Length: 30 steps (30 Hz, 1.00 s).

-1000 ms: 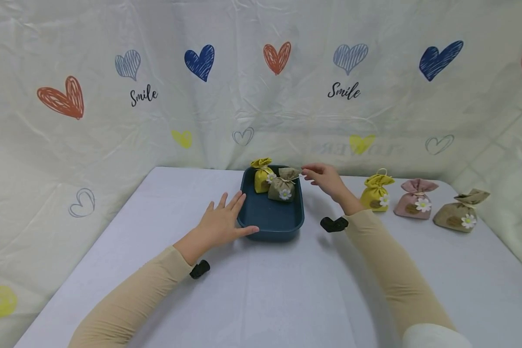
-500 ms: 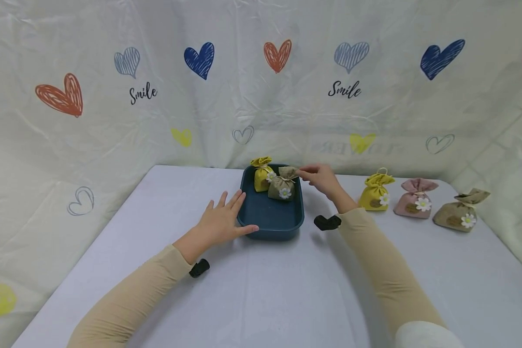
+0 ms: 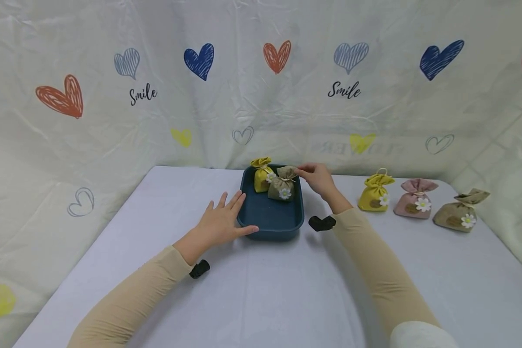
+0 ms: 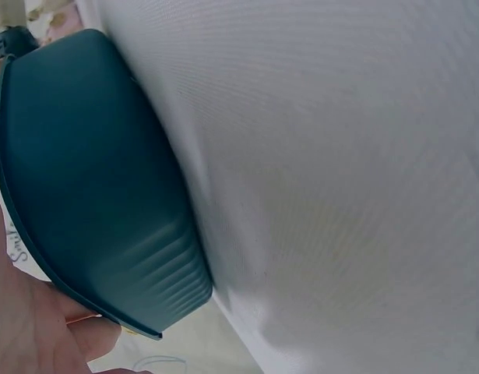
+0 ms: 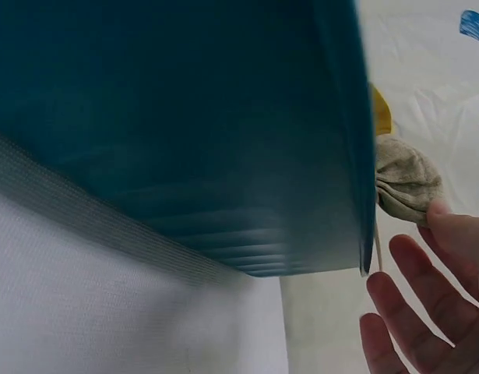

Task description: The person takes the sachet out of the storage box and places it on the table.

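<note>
A dark blue-green plastic tub stands on the table. Inside it at the back are a yellow drawstring pouch and a grey-brown drawstring pouch with a white daisy. My right hand reaches over the tub's right rim and pinches the gathered top of the grey-brown pouch; in the right wrist view, the thumb lies on the cloth and the other fingers spread below. Fingers spread, my left hand rests along the tub's left rim, thumb at the front corner.
To the right on the white tabletop stand a yellow pouch, a pink pouch and a brown pouch, each with a daisy. Behind the table hangs a white curtain printed with hearts.
My right hand has moved slightly left, from beside the grey-brown pouch's string onto its gathered top. The left hand and the tub have stayed put.
</note>
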Available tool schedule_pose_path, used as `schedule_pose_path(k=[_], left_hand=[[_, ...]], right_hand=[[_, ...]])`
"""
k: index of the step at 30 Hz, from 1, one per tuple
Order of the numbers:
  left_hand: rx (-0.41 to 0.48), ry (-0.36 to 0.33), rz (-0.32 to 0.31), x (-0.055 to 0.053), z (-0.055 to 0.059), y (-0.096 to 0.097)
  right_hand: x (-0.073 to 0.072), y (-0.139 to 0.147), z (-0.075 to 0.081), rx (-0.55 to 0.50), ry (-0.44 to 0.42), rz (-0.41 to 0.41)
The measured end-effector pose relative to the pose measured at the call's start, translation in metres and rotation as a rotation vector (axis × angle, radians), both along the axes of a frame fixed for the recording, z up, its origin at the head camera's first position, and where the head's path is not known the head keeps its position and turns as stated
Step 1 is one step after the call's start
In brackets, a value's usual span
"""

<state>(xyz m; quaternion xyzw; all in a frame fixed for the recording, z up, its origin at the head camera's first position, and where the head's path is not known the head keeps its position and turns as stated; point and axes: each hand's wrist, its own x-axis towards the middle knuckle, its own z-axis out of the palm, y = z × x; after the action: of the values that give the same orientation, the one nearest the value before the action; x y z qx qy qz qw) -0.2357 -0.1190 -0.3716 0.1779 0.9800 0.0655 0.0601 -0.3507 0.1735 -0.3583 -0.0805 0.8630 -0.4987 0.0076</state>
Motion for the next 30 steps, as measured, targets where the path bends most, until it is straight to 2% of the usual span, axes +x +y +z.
schedule_pose_path(k=[7, 14, 23, 30], left_hand=[[-0.003, 0.002, 0.007, 0.000, -0.003, 0.000], [-0.004, 0.009, 0.005, 0.000, -0.002, -0.001], [-0.012, 0.016, -0.002, -0.003, -0.003, -0.001], [-0.009, 0.013, 0.002, -0.002, -0.002, -0.001]], right_hand=[[0.005, -0.007, 0.002, 0.109, 0.135, 0.005], [0.009, -0.015, 0.007, 0.135, 0.184, 0.023], [0.016, -0.023, 0.008, 0.081, 0.294, 0.051], [0.018, -0.024, 0.014, -0.045, 0.272, 0.096]])
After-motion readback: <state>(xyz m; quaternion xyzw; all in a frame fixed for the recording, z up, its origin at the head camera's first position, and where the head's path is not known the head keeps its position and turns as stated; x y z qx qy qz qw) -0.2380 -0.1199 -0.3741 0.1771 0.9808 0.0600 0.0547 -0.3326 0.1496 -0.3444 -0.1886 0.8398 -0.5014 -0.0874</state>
